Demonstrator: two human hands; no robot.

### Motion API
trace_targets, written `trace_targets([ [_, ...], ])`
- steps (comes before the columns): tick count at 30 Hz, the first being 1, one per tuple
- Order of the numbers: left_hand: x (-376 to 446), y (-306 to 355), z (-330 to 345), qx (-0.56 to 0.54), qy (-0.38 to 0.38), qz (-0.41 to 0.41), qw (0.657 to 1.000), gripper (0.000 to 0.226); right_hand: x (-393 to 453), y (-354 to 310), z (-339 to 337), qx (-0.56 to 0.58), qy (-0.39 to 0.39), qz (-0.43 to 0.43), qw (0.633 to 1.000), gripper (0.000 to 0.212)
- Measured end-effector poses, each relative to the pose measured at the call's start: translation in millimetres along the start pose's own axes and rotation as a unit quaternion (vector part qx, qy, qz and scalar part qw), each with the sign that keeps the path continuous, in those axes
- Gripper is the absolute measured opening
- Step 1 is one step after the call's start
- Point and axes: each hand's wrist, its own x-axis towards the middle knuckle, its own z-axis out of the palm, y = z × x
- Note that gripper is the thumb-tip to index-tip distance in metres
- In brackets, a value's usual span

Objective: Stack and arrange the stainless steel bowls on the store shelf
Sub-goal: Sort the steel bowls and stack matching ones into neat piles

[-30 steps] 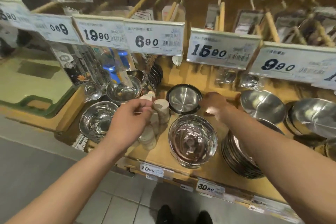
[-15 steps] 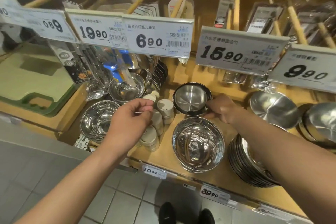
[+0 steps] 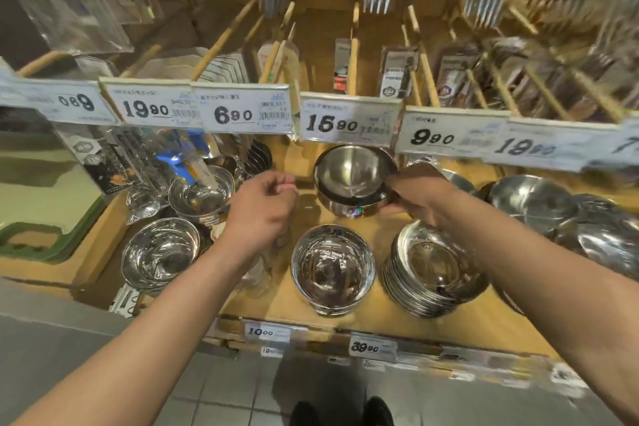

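Now right hand fingers pinch the tilted bowl's rim; left hand clenched.

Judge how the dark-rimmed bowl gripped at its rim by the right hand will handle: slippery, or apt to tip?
The dark-rimmed bowl looks like rigid polished steel, so probably stiff and somewhat slippery. The right hand grips only one side of the rim and the bowl sits tilted, so it may swing or slip. Its rounded base suggests it could rock when set down.
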Motion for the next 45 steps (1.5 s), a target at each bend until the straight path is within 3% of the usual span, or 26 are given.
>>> trace_targets([
  [6, -4, 22, 9, 0.036, -0.011, 0.017, 0.999, 0.004, -53, 6, 6, -0.027, 0.055, -0.012, 0.998, 0.025],
  [8, -4, 24, 8, 0.060, -0.021, 0.034, 0.997, 0.021, -70, 9, 13, -0.034, 0.053, 0.006, 0.998, 0.018],
  [13, -3, 25, 4, 0.222, -0.034, 0.029, 0.974, 0.014, -96, 26, 35, -0.007, 0.064, -0.007, 0.998, 0.012],
  [17, -10, 21, 3, 0.273, -0.034, 0.025, 0.961, 0.033, -100, 37, 44, -0.011, 0.069, -0.009, 0.997, 0.014],
  [20, -17, 15, 5, 0.286, -0.042, 0.032, 0.957, 0.023, -100, 40, 45, -0.011, 0.082, -0.007, 0.997, 0.013],
  [26, -20, 6, 3, 0.259, -0.026, 0.022, 0.965, 0.023, -100, 41, 47, -0.010, 0.082, -0.011, 0.997, 0.013],
  [31, -11, 8, -9, 0.199, 0.007, 0.010, 0.980, 0.010, -100, 39, 54, -0.012, 0.074, -0.006, 0.997, 0.013],
  [38, 2, 7, -42, 0.099, 0.018, -0.024, 0.995, 0.022, -94, 46, 59, -0.067, 0.080, 0.018, 0.994, 0.019],
  [45, -2, -7, -50, 0.107, -0.001, -0.049, 0.993, 0.021, -93, 51, 66, -0.112, 0.068, 0.044, 0.990, 0.010],
])
